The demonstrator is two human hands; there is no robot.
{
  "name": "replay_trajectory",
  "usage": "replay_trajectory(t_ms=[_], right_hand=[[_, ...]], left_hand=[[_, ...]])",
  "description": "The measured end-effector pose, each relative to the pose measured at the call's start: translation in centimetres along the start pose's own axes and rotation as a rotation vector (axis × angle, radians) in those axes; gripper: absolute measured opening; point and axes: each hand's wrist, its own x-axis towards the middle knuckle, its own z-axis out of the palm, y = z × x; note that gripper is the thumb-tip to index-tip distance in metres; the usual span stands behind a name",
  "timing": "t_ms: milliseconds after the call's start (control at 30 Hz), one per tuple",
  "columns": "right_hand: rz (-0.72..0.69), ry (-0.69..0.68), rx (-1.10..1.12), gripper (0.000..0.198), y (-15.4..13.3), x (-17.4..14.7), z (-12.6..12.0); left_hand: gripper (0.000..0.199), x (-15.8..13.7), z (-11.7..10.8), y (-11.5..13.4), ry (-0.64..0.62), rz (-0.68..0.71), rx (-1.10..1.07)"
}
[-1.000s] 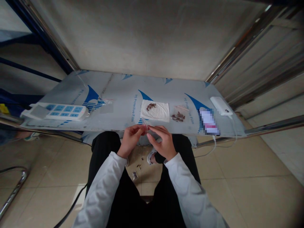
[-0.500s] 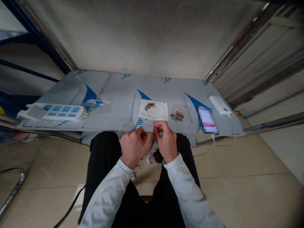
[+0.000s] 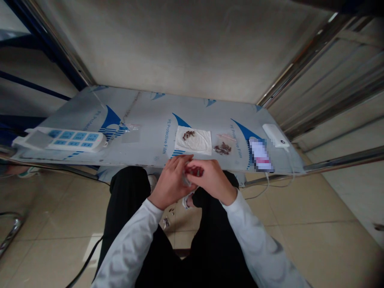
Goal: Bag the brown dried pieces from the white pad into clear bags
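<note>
My left hand (image 3: 172, 178) and my right hand (image 3: 211, 178) meet just off the front edge of the table, above my knees. Fingers of both are curled together around something small that I cannot make out. Just beyond them lies a white cloth (image 3: 199, 143) with several small brown pieces (image 3: 189, 135) on its left part. To its right sits a pile of similar brown pieces (image 3: 223, 149). Some thin pinkish sticks (image 3: 226, 137) lie behind that pile.
A white power strip (image 3: 76, 140) lies at the table's left. On the right are a phone (image 3: 259, 154) and a white power bank (image 3: 275, 135) with a cable hanging down. The film-covered table (image 3: 144, 120) backs onto a wall. Small bits (image 3: 167, 221) lie on the floor.
My right hand has turned and moved in over my left fingers. The left fingers have stretched forward around it. The thin stick that showed at my right fingertips is now hidden.
</note>
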Motion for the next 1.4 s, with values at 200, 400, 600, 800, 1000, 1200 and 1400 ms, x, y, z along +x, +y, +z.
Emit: replay_trajectory(t_ms=[200, 400, 600, 800, 1000, 1200, 1400], right_hand=[[0.017, 0.236, -0.102, 0.011, 5.1, 5.8, -0.3], [0.03, 0.04, -0.545, 0.028, 11.7, 13.7, 0.3], [0.04, -0.061, -0.612, 0.025, 11.8, 14.7, 0.9], [0.133, -0.012, -0.618, 0.029, 11.8, 14.6, 1.1], [0.191, 0.11, -0.511, 0.025, 11.8, 14.8, 0.6], [0.04, 0.13, 0.108, 0.02, 5.3, 9.3, -0.2], [0.014, -0.243, 0.042, 0.015, -0.7, 4.1, -0.1]], left_hand=[[0.025, -0.6, 1.7, -2.6, 0.234, -0.283, -0.042], [0.024, -1.1, 2.5, -3.8, 0.201, -0.311, -0.073], [0.025, -1.2, 2.7, -4.0, 0.176, -0.302, -0.094], [0.026, -1.0, 2.8, -4.2, 0.189, -0.307, -0.089], [0.026, -1.0, 2.6, -4.6, 0.219, -0.308, -0.08], [0.027, 0.0, 2.7, -4.4, 0.298, -0.323, -0.059], [0.029, 0.3, 2.8, -2.7, 0.313, -0.296, -0.114]])
